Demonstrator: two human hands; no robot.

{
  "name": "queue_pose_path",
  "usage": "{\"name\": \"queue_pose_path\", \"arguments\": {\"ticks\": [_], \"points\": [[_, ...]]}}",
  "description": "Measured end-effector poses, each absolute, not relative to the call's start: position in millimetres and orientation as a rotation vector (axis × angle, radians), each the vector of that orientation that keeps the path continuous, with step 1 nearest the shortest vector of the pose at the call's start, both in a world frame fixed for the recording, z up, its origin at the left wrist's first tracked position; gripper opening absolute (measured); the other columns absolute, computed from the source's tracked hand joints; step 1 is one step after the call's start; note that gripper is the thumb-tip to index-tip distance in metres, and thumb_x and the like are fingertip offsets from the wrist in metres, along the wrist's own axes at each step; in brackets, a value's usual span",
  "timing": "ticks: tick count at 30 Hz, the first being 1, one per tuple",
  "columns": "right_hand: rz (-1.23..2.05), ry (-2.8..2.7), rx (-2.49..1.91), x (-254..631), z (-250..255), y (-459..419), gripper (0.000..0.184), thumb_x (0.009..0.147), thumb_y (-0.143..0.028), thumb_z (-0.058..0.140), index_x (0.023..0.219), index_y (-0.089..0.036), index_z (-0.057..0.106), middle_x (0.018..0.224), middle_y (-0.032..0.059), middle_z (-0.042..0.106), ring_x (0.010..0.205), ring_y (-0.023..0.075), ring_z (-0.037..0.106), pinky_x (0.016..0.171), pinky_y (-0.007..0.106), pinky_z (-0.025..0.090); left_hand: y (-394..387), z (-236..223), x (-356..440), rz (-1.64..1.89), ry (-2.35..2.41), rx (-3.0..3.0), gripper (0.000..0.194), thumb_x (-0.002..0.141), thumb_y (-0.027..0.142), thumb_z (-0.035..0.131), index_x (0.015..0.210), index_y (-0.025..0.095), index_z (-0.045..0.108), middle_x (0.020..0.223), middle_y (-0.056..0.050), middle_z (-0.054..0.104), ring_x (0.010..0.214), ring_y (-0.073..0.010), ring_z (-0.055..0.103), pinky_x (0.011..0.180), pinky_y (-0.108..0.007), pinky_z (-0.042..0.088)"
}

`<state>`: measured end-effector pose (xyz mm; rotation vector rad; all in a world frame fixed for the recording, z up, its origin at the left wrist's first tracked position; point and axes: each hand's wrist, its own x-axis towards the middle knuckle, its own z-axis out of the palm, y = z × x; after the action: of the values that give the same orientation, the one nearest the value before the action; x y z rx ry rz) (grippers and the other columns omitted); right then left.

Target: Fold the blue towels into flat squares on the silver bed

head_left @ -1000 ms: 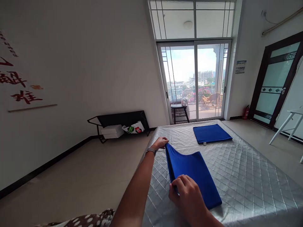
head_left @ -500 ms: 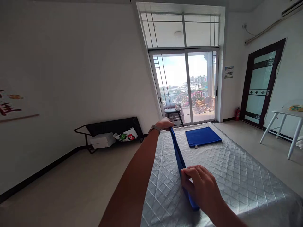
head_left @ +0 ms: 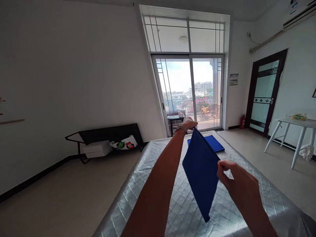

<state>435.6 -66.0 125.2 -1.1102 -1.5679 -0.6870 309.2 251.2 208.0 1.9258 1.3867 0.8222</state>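
Note:
A dark blue piece of fabric [head_left: 201, 169], flat and folded-looking, hangs between my two hands above the bed. At its far upper corner, my left hand [head_left: 189, 123] is closed on the fabric, arm stretched forward with a watch [head_left: 181, 128] on the wrist. Thumb and fingers of my right hand [head_left: 238, 179] pinch its near right edge. A lower corner points down close to the quilted silver bed surface [head_left: 138, 191]. Behind it a second blue folded fabric [head_left: 214, 143] lies flat on the bed, partly covered by the held one.
Against the left wall stands a low black frame [head_left: 111, 134] with white boxes [head_left: 96, 149] and a printed bag [head_left: 124, 143]. Glass sliding doors [head_left: 187, 89] are beyond the bed. To the right are a white table [head_left: 296, 122], a dark-framed door [head_left: 266, 95] and a fire extinguisher [head_left: 242, 121].
Both hands have shifted to the right, and the right hand has risen with its edge. The held fabric has turned from nearly edge-on to showing a broad face. My view has shifted slightly.

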Motion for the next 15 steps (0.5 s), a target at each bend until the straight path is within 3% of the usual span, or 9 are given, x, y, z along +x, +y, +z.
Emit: {"name": "queue_pose_path", "arguments": {"ticks": [4,10,15], "points": [[-0.71,-1.553,-1.181,454.2,137.2,-70.4,0.017,0.102,-0.032,0.05,0.104,-0.026,0.065,0.079,-0.0022,0.075,0.064,0.0132,0.072,0.062,0.022,0.055,255.5,213.8,334.0,0.943,1.234,1.915,0.02,0.076,0.016,0.073,0.06,0.013,0.06,0.049,0.004,0.054,0.056,-0.0105,0.061,0.066,-0.025,0.054],[-0.652,-1.779,-1.06,435.9,130.5,-64.4,0.019,0.101,-0.018,0.044,0.106,-0.025,0.061,0.083,-0.0004,0.072,0.068,0.0129,0.069,0.063,0.024,0.054,262.1,179.1,300.9,0.848,1.184,1.856,0.014,0.081,0.021,0.074,0.076,0.01,0.066,0.061,0.001,0.062,0.063,-0.0096,0.063,0.071,-0.024,0.057],[-0.422,-1.999,-1.16,366.4,53.9,-43.3,0.024,0.089,0.001,0.051,0.095,-0.021,0.06,0.076,-0.0008,0.068,0.065,0.0154,0.066,0.06,0.027,0.05,240.0,87.6,238.2,0.654,1.38,1.821,0.031,0.094,0.038,0.065,0.116,0.016,0.064,0.113,-0.006,0.068,0.093,-0.0186,0.068,0.08,-0.039,0.06]]}}
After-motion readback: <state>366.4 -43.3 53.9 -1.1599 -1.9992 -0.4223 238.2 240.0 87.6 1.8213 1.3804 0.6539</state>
